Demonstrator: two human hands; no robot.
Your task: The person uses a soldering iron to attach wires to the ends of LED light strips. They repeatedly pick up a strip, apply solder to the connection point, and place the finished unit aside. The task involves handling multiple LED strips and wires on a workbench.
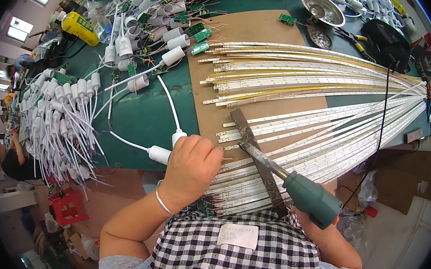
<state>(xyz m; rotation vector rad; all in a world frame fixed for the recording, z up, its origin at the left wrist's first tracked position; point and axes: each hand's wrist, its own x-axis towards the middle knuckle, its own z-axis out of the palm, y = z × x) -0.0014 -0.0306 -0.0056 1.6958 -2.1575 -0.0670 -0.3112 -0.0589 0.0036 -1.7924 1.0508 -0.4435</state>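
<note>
My left hand (192, 166) is closed over a white plastic end cap (178, 137) with a white cable. Thin wires stick out from its fingertips; the rest of what it grips is hidden. Another corded white cap (159, 154) touches or lies just beside that hand. In my right hand (311, 227), mostly covered by the tool, is a soldering iron (317, 199) with a green handle. Its tip reaches the strip ends beside a dark flat metal bar (261, 164). That bar lies across narrow white LED strips (294, 172) fanned out before me.
A second bundle of LED strips (282, 71) lies farther away on brown board (201, 97). White caps with green circuit boards (201, 47) and corded caps (59, 103) crowd the left. A metal bowl (323, 9), pliers (360, 47) and a hanging black cord (386, 98) are at right.
</note>
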